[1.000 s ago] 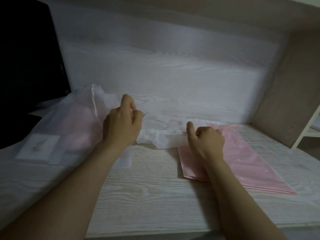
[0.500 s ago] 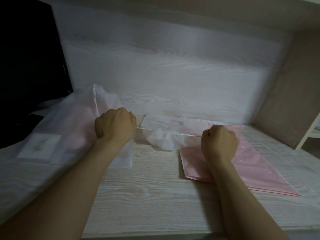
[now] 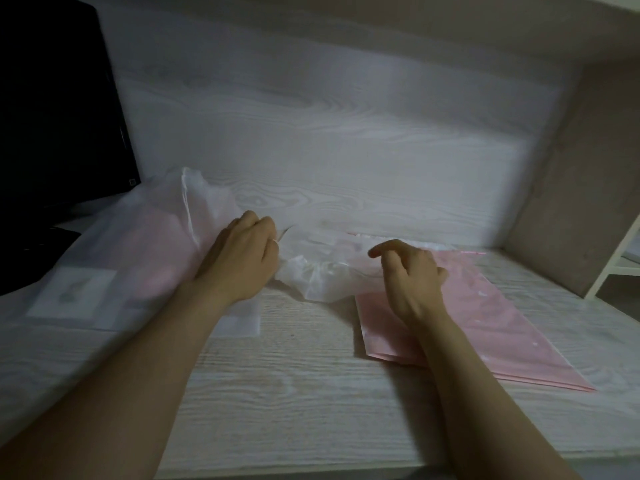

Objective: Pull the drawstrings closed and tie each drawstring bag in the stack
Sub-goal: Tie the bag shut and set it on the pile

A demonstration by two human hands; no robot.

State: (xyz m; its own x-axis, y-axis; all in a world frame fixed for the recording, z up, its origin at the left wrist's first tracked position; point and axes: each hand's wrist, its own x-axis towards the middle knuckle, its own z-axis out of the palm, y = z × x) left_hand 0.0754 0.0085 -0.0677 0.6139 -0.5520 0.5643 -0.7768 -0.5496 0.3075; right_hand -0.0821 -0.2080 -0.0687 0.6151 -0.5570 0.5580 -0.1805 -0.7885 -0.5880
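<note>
Head view: a person's left hand [image 3: 242, 261] has its fingers curled, pinching a thin drawstring [image 3: 283, 234] at the gathered mouth of a sheer white drawstring bag [image 3: 311, 277], which lies on a pale wood-grain desk [image 3: 304, 393]. The right hand [image 3: 412, 275] bends its fingers over the bag's other side; whether it grips anything cannot be told. A stack of pink bags [image 3: 502, 323] lies under that wrist. A translucent pouch [image 3: 114, 251] and a black monitor [image 3: 52, 116] sit at left.

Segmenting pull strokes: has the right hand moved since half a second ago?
Yes. The right hand has shifted left across the flat pink plastic bag stack, toward the bunched translucent white drawstring bag, its fist loosened.
</note>
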